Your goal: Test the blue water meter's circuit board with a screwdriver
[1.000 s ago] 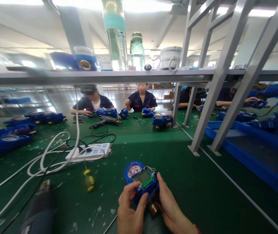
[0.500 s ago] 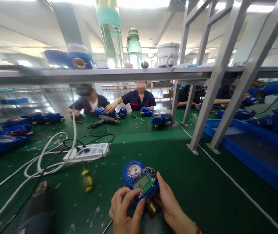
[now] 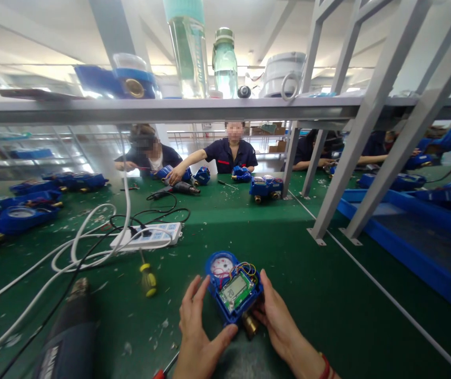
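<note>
A blue water meter (image 3: 233, 289) is tilted above the green bench, its round dial at the upper left. Its housing shows a green circuit board with a small display, loose thin wires and a brass pipe fitting (image 3: 250, 325) below. My right hand (image 3: 283, 323) grips the meter's right side, with some fingers hidden behind it. Beside the lower left of the meter is my left hand (image 3: 202, 326), open, fingers stretched out along the side and thumb by the bottom edge. Whether its fingertips press on the housing I cannot tell.
A heat gun (image 3: 69, 331), a yellow screwdriver (image 3: 147, 279) and a white power strip (image 3: 150, 236) with tangled cords lie left. A red-handled tool (image 3: 165, 368) is near my left hand. Blue trays (image 3: 407, 252) and metal posts (image 3: 344, 158) stand right. Co-workers sit opposite.
My left hand has come off the display, and its fingers have spread along the meter's left side. The right hand still holds the meter. The view has shifted slightly.
</note>
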The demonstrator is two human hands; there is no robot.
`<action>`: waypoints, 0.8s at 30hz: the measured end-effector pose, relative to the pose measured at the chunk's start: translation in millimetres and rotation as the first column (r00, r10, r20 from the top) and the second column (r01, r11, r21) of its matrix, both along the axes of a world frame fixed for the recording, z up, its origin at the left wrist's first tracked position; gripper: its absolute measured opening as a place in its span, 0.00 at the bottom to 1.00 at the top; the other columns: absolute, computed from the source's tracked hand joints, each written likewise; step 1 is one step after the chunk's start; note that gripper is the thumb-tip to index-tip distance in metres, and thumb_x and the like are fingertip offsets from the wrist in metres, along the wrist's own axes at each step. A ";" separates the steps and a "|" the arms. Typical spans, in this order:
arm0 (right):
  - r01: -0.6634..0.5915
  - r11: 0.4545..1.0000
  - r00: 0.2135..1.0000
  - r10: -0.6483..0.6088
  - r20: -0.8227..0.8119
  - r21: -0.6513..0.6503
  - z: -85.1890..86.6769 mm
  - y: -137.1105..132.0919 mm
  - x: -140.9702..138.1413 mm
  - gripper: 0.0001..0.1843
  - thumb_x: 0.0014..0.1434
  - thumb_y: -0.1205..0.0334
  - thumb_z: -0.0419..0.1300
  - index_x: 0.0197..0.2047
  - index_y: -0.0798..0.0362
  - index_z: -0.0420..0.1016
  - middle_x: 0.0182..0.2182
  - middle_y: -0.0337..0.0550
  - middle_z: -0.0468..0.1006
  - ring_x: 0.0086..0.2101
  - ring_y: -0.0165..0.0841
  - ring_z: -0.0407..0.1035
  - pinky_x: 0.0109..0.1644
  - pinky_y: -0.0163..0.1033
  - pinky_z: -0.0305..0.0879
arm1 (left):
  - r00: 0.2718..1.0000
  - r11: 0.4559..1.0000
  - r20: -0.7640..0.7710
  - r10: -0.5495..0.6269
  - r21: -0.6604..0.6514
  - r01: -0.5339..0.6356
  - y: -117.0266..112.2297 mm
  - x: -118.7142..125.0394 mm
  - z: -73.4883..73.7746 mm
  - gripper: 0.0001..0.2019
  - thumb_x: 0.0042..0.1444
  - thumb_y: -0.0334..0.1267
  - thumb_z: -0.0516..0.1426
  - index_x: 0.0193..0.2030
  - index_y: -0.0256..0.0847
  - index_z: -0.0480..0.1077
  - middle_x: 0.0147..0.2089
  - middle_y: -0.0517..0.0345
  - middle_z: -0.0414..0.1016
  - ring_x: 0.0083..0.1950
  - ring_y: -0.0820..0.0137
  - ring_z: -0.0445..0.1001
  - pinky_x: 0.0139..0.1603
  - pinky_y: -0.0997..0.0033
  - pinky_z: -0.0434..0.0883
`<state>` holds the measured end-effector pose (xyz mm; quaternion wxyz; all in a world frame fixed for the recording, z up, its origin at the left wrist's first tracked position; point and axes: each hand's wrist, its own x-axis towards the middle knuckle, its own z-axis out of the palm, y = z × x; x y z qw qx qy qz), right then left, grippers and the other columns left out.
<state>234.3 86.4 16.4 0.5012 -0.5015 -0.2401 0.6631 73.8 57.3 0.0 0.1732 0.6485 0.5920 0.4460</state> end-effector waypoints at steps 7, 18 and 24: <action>-0.005 0.990 0.997 0.016 -0.074 0.143 0.0 -13.2 1.1 0.32 0.53 0.49 0.59 0.56 0.53 0.54 0.49 0.48 0.71 0.48 0.40 0.66 0.49 0.42 0.62 | 0.999 0.999 0.030 -0.040 -0.006 0.040 4.6 5.1 -8.4 0.26 0.50 0.49 0.56 0.56 0.55 0.55 0.64 0.58 0.42 0.64 0.58 0.45 0.60 0.46 0.51; 0.016 0.981 0.995 0.004 -0.099 0.195 -8.1 -17.3 -1.7 0.37 0.50 0.51 0.63 0.56 0.54 0.51 0.46 0.50 0.72 0.45 0.42 0.68 0.51 0.47 0.61 | 0.994 0.999 0.096 -0.042 0.024 0.040 6.6 8.3 -9.7 0.26 0.47 0.45 0.58 0.54 0.56 0.57 0.63 0.59 0.45 0.63 0.58 0.47 0.59 0.46 0.51; 0.038 0.983 0.997 -0.023 -0.080 0.182 -19.2 -12.0 -3.8 0.41 0.44 0.46 0.65 0.56 0.54 0.52 0.46 0.53 0.71 0.44 0.44 0.69 0.49 0.48 0.62 | 0.967 0.996 0.243 -0.082 0.047 0.073 7.8 7.4 -19.1 0.33 0.42 0.61 0.56 0.56 0.56 0.57 0.65 0.59 0.42 0.64 0.56 0.45 0.61 0.47 0.48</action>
